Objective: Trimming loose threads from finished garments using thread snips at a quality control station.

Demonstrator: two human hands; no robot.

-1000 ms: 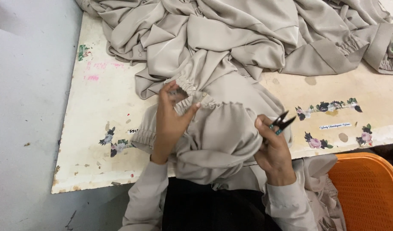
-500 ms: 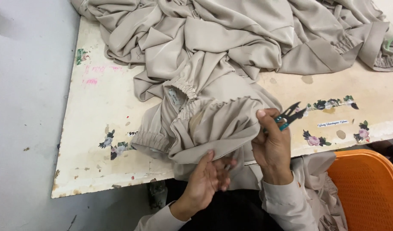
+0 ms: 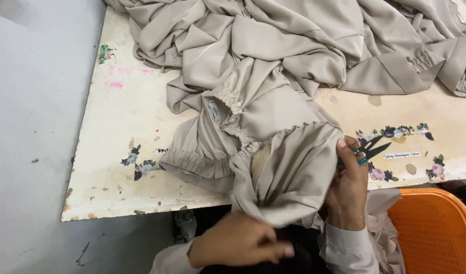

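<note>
Beige satin garment with gathered elastic cuffs (image 3: 273, 152) lies bunched on the cream floral-stickered tabletop (image 3: 126, 132). Right hand (image 3: 347, 185) grips small teal thread snips (image 3: 367, 150) and pinches the cloth's edge. Left hand (image 3: 238, 241), fingers curled shut, clutches the lower fold.

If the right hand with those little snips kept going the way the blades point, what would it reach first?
The right hand holds small thread snips whose tips point up and to the right. Going on that way, they would first cross the bare, flower-printed table top, then probably meet the heaped beige fabric. Height above the table is unclear.
</note>
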